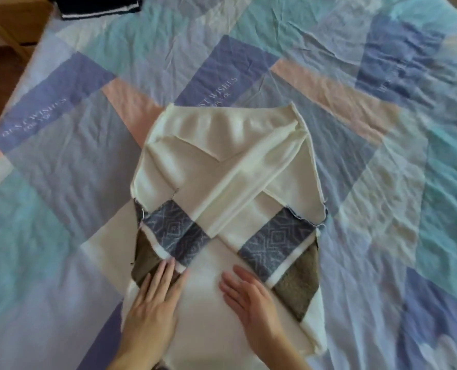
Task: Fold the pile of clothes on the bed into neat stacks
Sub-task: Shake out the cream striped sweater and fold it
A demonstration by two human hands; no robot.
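Now, from the head camera, a cream sweater (pixel 222 156) is lying flat in the middle of the patchwork bedspread (pixel 382 156), its two sleeves folded inward and crossing over each other on top of the body. Each sleeve is showing a blue diamond-patterned band (pixel 272 241) and an olive-brown cuff section (pixel 296 289) near the lower end. The left hand (pixel 152 303) is lying palm down with fingers straight and together, pressing on the left sleeve's brown end and the cream cloth beside it, gripping nothing. The right hand (pixel 251 303) is resting flat on the cream cloth just beside the right sleeve, fingers extended and slightly spread, also holding nothing. Well apart, at the far left corner of the bed, a stack of dark folded clothes (pixel 99 5) is sitting, with a wooden piece of furniture (pixel 0 25) beyond the edge.
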